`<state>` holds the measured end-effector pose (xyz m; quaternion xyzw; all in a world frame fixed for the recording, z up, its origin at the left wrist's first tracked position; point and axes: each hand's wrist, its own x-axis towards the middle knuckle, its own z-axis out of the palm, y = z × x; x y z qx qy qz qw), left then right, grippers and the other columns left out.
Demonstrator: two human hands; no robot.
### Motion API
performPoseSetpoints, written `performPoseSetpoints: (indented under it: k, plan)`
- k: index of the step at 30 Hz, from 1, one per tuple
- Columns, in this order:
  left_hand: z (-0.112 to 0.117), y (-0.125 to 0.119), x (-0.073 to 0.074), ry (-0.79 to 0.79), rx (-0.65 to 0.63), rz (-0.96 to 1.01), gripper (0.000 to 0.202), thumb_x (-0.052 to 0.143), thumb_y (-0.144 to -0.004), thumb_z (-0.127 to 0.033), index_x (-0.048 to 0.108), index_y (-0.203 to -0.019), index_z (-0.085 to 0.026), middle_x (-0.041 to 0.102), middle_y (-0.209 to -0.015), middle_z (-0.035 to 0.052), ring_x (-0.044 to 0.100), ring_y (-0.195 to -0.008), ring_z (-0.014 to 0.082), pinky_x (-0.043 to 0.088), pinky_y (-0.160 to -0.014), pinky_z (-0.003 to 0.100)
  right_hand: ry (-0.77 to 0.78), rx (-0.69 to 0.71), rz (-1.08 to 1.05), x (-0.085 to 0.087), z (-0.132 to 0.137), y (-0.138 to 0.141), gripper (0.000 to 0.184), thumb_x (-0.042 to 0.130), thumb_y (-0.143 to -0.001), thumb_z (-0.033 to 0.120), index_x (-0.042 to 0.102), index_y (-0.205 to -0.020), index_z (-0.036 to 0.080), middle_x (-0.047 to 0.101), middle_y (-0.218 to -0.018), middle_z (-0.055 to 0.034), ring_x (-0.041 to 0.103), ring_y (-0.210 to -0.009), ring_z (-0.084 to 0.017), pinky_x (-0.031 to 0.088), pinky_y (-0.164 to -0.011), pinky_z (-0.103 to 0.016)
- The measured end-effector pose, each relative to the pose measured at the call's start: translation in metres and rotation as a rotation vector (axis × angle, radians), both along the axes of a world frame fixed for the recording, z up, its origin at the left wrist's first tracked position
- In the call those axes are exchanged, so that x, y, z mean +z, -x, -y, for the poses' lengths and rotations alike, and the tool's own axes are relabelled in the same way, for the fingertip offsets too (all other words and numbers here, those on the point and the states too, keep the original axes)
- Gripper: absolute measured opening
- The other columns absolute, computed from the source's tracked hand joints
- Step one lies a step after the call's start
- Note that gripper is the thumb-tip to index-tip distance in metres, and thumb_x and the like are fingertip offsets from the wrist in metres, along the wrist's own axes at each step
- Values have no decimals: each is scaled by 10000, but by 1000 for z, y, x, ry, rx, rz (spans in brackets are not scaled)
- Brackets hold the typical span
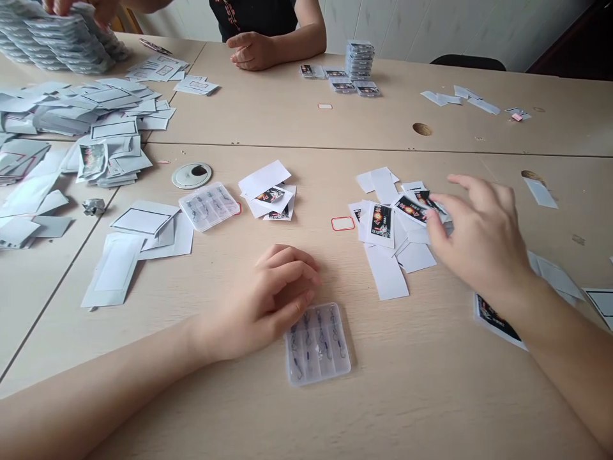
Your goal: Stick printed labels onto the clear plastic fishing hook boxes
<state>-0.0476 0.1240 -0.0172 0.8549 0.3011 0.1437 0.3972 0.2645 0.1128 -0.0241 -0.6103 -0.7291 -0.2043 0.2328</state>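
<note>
Tables: beige laminate tables pushed edge to edge, filling the view.

Co-workers: a person in a dark printed shirt sits across, one hand resting loosely curled on the tabletop. Another person's hands sit at the far left, on a tall stack of grey packets.

Left side: a wide spread of grey and white card sleeves covers the tabletop.

Right pile: white and printed cards overlap loosely, right of centre.

Middle pile: a smaller heap of white and printed cards lies left of the right pile.

Right hand: the right hand is open with spread fingers, low over the right pile, its thumb side against the printed cards; no clear grip shows.

Left hand: the left hand rests loosely curled on the table, holding nothing.

Near box: a clear plastic tackle box of metal snap swivels lies flat, just beside the left hand's fingertips.

Second box: a matching clear box lies just left of the middle pile.

Far boxes: a stack of similar boxes stands across the table, right of the seated person.

Small bits: a red-outlined label lies beside the right pile; crumpled foil lies at the left.
</note>
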Motion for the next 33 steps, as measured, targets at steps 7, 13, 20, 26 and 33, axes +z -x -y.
performPoseSetpoints:
  k: [7,13,20,26,33]
  plan:
    - [2,0,1,-24,-14,-5,184,494,-842,-112,580,-992,-173,541,-1107,70,444,-1108,195,433,-930,310,221,264,5,-14,6,23,335,648,-818,400,591,-1096,224,660,-1116,-75,581,-1068,-298,271,-930,-493]
    - [1,0,2,-49,-16,-18,179,491,-847,-136,591,-989,-180,553,-1111,77,446,-1107,212,425,-944,344,193,273,-34,-16,5,24,212,602,-830,271,603,-1040,240,705,-989,-46,629,-966,-260,278,-909,-453]
    - [3,0,0,-67,-4,1,172,493,-846,-145,596,-978,-185,564,-1111,75,452,-1101,211,426,-942,344,71,249,-111,-4,4,26,161,532,-808,111,625,-831,240,711,-818,5,666,-746,-208,383,-894,-453]
    - [2,0,-1,-56,-13,60,165,481,-862,-143,587,-984,-177,564,-1090,83,472,-1074,199,429,-924,323,66,267,-651,14,19,43,150,616,-785,117,674,-769,255,555,-1224,-42,511,-1172,-287,438,-949,-472]
    - [3,-1,3,-88,-75,23,145,477,-874,-179,598,-953,-179,602,-907,64,502,-916,191,403,-867,330,460,509,-1145,2,45,69,215,549,-860,132,678,-998,235,639,-936,-45,615,-853,-161,551,-739,-280]
